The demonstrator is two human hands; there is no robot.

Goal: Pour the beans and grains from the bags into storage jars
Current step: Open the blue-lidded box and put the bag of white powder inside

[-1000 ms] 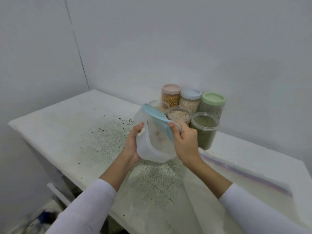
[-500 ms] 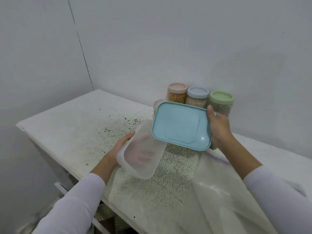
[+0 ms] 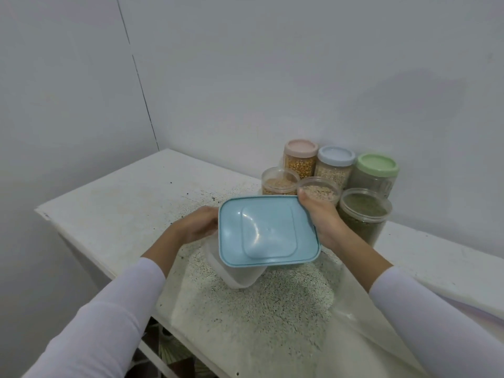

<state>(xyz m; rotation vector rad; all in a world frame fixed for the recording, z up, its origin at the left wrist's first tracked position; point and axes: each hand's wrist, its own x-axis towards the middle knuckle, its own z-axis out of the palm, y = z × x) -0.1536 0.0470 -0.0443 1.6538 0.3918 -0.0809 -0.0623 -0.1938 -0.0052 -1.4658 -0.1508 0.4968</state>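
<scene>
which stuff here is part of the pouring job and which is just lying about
In use:
- square blue plastic lid, right hand
- clear plastic tub, left hand
- clear zip bag
- three lidless jars

Lying about:
- three lidded jars
- spilled grains

Plain pale grey-white walls (image 3: 300,64) are meeting in a corner at the upper left, with a thin dark seam (image 3: 139,85) running down one of them. A white table (image 3: 117,203) is sitting pushed into that corner (its top is looking pretty scuffed and speckled with dark flecks). Soft, even light is falling over everything, with only a faint shadow showing on the right wall. Under the table edge something dark is peeking out, too blurred to make out.
</scene>
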